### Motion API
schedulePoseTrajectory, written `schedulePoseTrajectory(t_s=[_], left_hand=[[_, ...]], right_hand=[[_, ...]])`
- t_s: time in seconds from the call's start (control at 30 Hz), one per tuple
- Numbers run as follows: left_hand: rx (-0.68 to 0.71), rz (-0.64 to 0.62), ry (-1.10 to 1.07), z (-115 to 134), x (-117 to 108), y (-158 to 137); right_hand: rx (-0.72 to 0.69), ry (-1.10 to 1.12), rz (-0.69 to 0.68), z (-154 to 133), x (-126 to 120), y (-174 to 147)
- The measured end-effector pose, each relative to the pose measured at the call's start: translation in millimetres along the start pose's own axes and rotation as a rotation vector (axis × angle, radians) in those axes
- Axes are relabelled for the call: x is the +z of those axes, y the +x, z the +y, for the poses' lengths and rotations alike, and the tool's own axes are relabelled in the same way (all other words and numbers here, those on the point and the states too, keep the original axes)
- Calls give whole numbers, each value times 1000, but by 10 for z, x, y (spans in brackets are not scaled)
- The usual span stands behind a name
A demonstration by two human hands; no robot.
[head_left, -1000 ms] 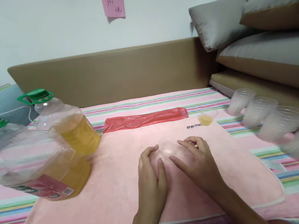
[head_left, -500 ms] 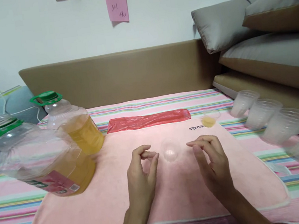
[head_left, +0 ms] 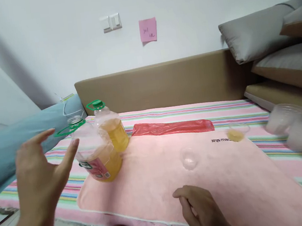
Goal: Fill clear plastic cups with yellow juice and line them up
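My left hand (head_left: 40,168) is raised at the left, thumb and fingers spread, holding nothing. Just beyond it stands a large clear plastic bottle (head_left: 100,160) of yellow liquid, with a green handle ring and no cap on its mouth; I cannot tell whether my fingers touch the handle. Behind this one is a second such bottle (head_left: 115,134) with a green cap. My right hand (head_left: 201,206) hovers low over the pink mat (head_left: 154,179), its fingers loosely bent, thumb apart, with nothing in it. A small clear plastic cup (head_left: 190,160) sits on the mat beyond my right hand.
A clear cup with yellow liquid (head_left: 236,134) rests by the mat's far right corner. A red plastic bag (head_left: 172,127) lies along the far edge. Stacked clear cups (head_left: 285,118) lie at right, below cushions (head_left: 257,30). The bed edge (head_left: 70,218) runs along the front left.
The view has swung left. My left hand has moved from beside the small cup to the uncapped bottle and opened wider. My right hand has drawn back toward me from the cup.
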State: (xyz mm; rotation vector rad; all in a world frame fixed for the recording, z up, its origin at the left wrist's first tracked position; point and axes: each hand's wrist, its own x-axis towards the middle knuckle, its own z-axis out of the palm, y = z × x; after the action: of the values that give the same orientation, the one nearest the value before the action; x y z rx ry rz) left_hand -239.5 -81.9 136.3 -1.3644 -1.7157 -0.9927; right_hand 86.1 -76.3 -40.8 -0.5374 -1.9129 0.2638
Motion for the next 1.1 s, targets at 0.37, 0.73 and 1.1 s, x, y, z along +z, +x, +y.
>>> schedulePoseTrajectory(t_s=[0.37,0.73,1.1], left_hand=[[396,-327,94,-495,220,334],[72,-338,-59,-291,358,498],[12,-105,-51,-210,101,309]], right_hand=[[-28,75,-83,14,178,-72],[-4,55,-119,12,205,-74],[80,53,-150,120,216,-112]])
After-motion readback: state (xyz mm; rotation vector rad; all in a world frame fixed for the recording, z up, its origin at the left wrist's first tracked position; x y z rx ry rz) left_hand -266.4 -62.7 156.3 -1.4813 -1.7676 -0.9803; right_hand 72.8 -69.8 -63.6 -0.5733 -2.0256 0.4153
